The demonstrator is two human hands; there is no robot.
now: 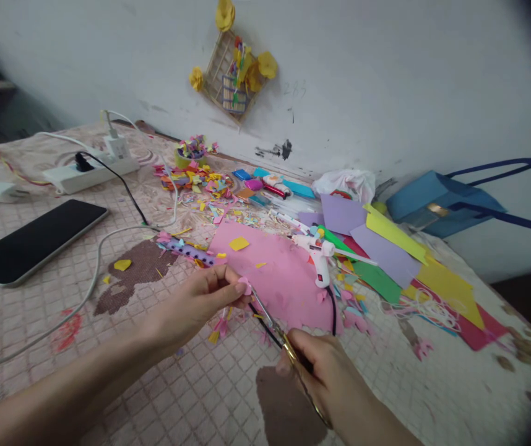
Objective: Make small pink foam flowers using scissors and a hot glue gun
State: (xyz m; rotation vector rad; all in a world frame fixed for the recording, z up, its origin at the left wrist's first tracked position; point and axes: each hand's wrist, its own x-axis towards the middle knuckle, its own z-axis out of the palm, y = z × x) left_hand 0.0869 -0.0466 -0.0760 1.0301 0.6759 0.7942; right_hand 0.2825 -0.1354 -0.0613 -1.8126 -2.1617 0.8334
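Between thumb and fingers, my left hand (216, 291) pinches a small pink paper piece (246, 285). My right hand (323, 365) grips gold-handled scissors (288, 347), whose silver blades point up and left and reach the edge of that piece. Beneath and beyond both hands lies a pink sheet (275, 260) with a yellow scrap (238, 243) on it. A white hot glue gun (316, 254) rests on the sheet's right side, its black cord running down from the handle. Left of the sheet is a purple dotted strip (184, 249) with paper bits on it.
A black-screened phone (38, 241) and a white power strip (91, 173) with cables lie at left. Colored paper sheets (386, 254) and tangled white string (427, 310) spread at right. Paper scraps (195, 179) pile at the back near a small bowl (189, 160). A blue bag (442, 201) leans on the wall.
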